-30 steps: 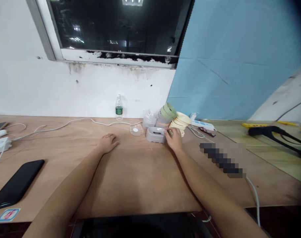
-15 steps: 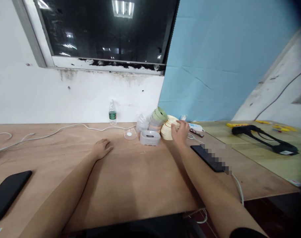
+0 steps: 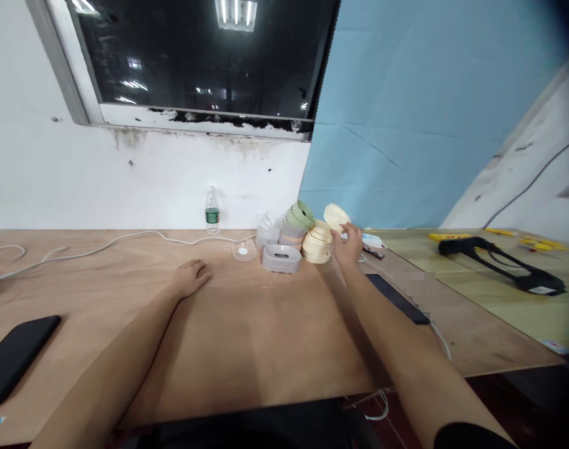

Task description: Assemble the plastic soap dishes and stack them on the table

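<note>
My right hand [image 3: 349, 245] pinches a shallow cream plastic piece [image 3: 335, 217] by its lower edge, raised just above and right of a leaning stack of similar cream pieces [image 3: 317, 242]. Beside that stack lean green pieces [image 3: 300, 215], with pale grey and peach ones below them. In front stands a light grey oval plastic piece [image 3: 281, 259] with a slot in its middle. My left hand [image 3: 191, 278] lies on the wooden table, fingers loosely spread, touching nothing else.
Clear pieces [image 3: 268, 231] and a flat clear piece [image 3: 244, 251] sit left of the stacks. A water bottle [image 3: 212, 212] stands by the wall. A white cable [image 3: 125, 239], a dark phone [image 3: 397, 298], a black case [image 3: 20, 358] and a black strap-like device [image 3: 504, 265] lie around.
My right hand has lifted one cream piece off the top of the cream stack, moving slightly right and tilting it up. My left hand has stayed where it lay.
</note>
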`<state>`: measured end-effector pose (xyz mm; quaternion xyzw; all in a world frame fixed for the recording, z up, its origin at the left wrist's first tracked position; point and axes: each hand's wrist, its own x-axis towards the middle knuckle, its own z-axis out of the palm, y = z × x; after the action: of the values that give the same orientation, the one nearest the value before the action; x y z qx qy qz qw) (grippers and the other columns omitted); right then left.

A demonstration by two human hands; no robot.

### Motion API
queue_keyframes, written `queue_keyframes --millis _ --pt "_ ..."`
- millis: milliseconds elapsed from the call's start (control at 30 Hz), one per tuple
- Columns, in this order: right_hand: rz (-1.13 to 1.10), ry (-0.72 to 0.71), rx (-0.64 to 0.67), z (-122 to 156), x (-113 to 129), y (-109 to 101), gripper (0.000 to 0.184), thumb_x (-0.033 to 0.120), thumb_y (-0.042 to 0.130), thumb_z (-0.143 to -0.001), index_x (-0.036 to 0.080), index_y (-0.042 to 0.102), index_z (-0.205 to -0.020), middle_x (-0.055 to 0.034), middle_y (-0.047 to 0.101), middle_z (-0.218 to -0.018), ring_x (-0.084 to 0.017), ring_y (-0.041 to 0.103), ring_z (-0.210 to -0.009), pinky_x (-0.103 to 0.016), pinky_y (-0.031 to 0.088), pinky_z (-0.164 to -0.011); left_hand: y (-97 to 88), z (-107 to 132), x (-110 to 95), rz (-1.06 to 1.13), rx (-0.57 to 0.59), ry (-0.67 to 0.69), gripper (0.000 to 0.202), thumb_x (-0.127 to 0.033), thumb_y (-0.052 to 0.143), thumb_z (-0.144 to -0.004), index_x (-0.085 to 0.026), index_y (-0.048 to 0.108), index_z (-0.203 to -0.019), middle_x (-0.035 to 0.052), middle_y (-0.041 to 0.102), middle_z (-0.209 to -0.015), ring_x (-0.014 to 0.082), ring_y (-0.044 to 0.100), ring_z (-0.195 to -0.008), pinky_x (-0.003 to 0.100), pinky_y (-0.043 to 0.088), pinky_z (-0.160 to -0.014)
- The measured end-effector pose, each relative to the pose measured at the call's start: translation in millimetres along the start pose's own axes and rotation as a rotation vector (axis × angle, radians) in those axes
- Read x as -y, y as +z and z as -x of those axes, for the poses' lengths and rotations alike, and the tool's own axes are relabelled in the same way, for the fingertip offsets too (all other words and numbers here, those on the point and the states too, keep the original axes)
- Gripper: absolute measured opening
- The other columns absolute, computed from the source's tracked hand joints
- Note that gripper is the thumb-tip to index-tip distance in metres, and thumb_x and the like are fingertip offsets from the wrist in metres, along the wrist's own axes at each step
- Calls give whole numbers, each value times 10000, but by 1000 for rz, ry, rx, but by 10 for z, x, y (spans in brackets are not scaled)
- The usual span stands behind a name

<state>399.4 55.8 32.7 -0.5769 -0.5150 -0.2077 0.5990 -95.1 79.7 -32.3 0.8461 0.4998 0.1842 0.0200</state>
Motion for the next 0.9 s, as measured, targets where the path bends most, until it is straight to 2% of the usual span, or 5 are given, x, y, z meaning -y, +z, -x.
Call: queue_keyframes --millis 133,367,467,767,900 --pt "-129 -172 45 286 561 -26 281 393 564 -857 180 564 -1040 -140 558 -1228 -263 486 -1198 -482 370 -1035 -30 6 -38 83 -56 -45 566 -560 408 -881 -137 597 -1206 148 617 -1245 299 561 -1160 431 415 -1025" --pt "-446 -485 951 1233 1436 71 258 320 554 -890 271 589 -1141 -73 600 -1286 -240 573 -1176 -421 491 -978 -42 72 -172 292 -214 -111 595 -562 276 -942 -128 587 -1204 131 623 -1229 265 560 -1160 422 414 -1033" --pt "-422 -603 1106 1315 1526 78 369 187 552 -836 295 607 -1185 -37 565 -1343 -231 523 -1247 -400 438 -1061 -33 109 -257 277 -179 -34 576 -556 299 -940 -142 564 -1240 126 605 -1259 264 544 -1182 428 408 -1040" --pt "-89 -317 572 1033 990 133 436 209 522 -820 174 579 -1251 -123 549 -1316 -280 450 -1272 -514 353 -1089 -91 171 -647 169 75 363 457 -486 381 -946 -198 588 -1234 83 619 -1260 241 584 -1117 381 435 -985" --pt "0 -117 578 985 630 200 358 338 583 -819 177 657 -1130 -149 529 -1306 -314 470 -1239 -521 371 -1059 -109 208 -776 68 85 399 468 -520 379 -942 -191 636 -1154 100 646 -1167 243 603 -1038 370 454 -908"
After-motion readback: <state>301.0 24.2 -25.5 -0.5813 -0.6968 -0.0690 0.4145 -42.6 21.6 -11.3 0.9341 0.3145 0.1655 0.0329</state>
